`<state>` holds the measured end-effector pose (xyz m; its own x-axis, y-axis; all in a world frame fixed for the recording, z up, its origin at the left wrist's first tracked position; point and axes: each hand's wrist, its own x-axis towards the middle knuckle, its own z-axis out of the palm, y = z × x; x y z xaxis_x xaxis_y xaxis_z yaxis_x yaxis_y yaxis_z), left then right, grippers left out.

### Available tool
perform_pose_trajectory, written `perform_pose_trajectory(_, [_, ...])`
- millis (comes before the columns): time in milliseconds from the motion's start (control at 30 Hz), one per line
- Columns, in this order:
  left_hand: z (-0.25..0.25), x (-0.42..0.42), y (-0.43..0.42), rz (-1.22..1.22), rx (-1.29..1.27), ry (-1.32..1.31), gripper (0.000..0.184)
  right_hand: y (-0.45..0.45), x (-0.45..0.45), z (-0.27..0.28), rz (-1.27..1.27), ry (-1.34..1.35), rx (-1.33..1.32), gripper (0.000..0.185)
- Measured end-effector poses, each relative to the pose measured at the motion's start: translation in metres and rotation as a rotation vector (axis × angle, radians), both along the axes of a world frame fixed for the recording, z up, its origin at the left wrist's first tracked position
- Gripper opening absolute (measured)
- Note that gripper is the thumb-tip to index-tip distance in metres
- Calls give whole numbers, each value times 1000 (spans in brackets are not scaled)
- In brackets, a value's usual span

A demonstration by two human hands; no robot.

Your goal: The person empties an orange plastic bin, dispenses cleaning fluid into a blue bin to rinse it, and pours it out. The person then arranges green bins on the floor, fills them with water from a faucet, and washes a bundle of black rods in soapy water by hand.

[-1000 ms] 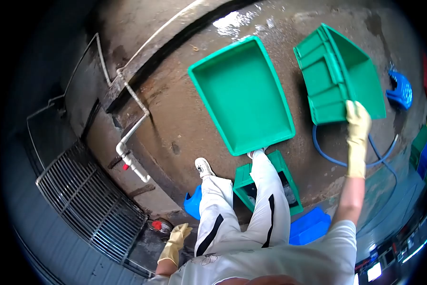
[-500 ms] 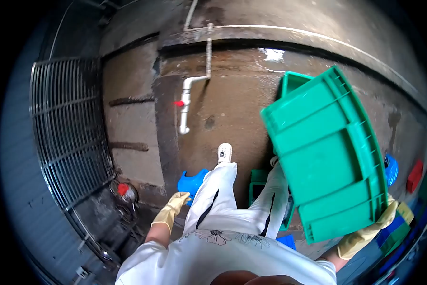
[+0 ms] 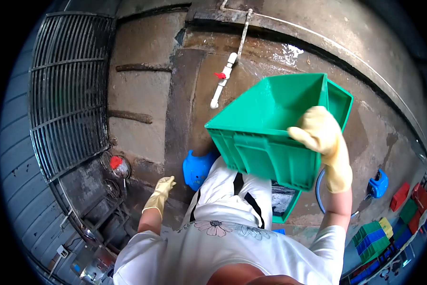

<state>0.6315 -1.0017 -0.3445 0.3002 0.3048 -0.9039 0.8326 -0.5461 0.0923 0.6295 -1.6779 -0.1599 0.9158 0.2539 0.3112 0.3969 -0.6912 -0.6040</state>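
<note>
A wet brown floor (image 3: 375,130) spreads below my head camera, bounded along its far edge by a dark channel and on the left by a barred metal grate (image 3: 71,95). In front of my legs, a large green tub (image 3: 265,154) leans at a tilt with its opening turned upward and away from me; I cannot tell whether its base touches the floor. A second green tub (image 3: 340,102) shows past the right end of the first, mostly hidden by it. My right hand (image 3: 321,130), in a pale yellow rubber glove, is clamped on the first tub's near right rim corner, thumb on the outer side and the other fingers over the rim. A smaller green crate (image 3: 289,211), with dark contents, sits beside my right leg, partly covered. Coloured crates (image 3: 372,242) are grouped toward the floor's lower right edge. A blue stool (image 3: 197,169) rests against my left leg, and another blue piece (image 3: 378,184) lies well apart at right. A white pipe (image 3: 224,76) with a red handle (image 3: 220,75) reaches in from the far edge. My left hand (image 3: 162,189), gloved alike, is released, fingers extended near the blue stool. A blue hose (image 3: 319,190) curves beside my right forearm.
</note>
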Motion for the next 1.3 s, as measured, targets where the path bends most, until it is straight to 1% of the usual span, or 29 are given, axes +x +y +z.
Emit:
perform_pose_trajectory(33, [0,-13,-14,5,-7,2,28,10,6,-26,74,52,-69,58])
perform_pose_trajectory(67, [1,-27,-21,-11,-51,46,35,26,10,-45,61,97,19,55])
perform_pose_trajectory(100, [0,-39,-30,-27,-96,84,42,37,10,-76,88,201,-73,58])
perform_pose_trajectory(167, [9,-59,-49,-28,-173,146,46,56,10,-126,51,244,-133,60])
perform_pose_trajectory(233, [11,-73,-51,-27,-255,198,45,65,11,-158,-9,244,-221,49])
perform_pose_trajectory(267, [17,-75,-60,-11,-230,193,45,67,20,-152,31,328,-260,50])
perform_pose_trajectory(300, [20,-78,-62,46,-223,159,45,69,29,-156,36,324,-252,50])
perform_pose_trajectory(367, [28,-85,-64,180,-228,65,45,71,49,-169,157,633,-277,50])
perform_pose_trajectory(400, [31,-88,-63,187,-224,71,45,72,56,-182,202,650,-184,60])
perform_pose_trajectory(467, [31,-96,-62,249,-118,52,46,75,80,-184,311,813,-162,58])
perform_pose_trajectory(567, [20,-119,-54,262,-115,81,47,90,110,-184,433,1075,-267,54])
perform_pose_trajectory(633, [20,-132,-60,288,-112,93,48,100,114,-193,364,1058,-308,56])
perform_pose_trajectory(700, [23,-146,-69,316,-105,110,48,103,114,-195,364,1021,-305,57])
perform_pose_trajectory(800, [25,-154,-79,322,-165,132,46,102,111,-193,356,958,-277,57])
perform_pose_trajectory(867, [15,-162,-68,322,-178,144,46,98,100,-195,331,908,-285,57])
perform_pose_trajectory(933, [10,-162,-62,312,-196,148,45,87,83,-205,292,789,-206,60])
perform_pose_trajectory(967, [11,-155,-63,284,-190,138,44,86,79,-196,245,741,-149,63])
perform_pose_trajectory(1000, [14,-149,-63,256,-181,134,43,77,73,-185,216,586,-166,65])
perform_pose_trajectory(1033, [16,-142,-59,245,-183,143,43,69,71,-181,262,576,-238,61])
perform_pose_trajectory(1100, [16,-119,-50,101,-193,176,40,62,57,-168,232,475,-153,63])
perform_pose_trajectory(1133, [25,-100,-56,8,-201,158,37,65,50,-158,202,431,-145,64])
perform_pose_trajectory(1167, [20,-91,-49,-13,-205,165,37,71,42,-151,186,394,-177,68])
perform_pose_trajectory(1233, [2,-67,-24,82,-229,168,35,92,27,-149,207,330,-255,68])
perform_pose_trajectory(1267, [-2,-47,-15,124,-241,170,34,105,20,-162,197,306,-175,69])
perform_pose_trajectory(1300, [-6,-25,-6,87,-244,177,34,119,12,-173,180,280,-238,67])
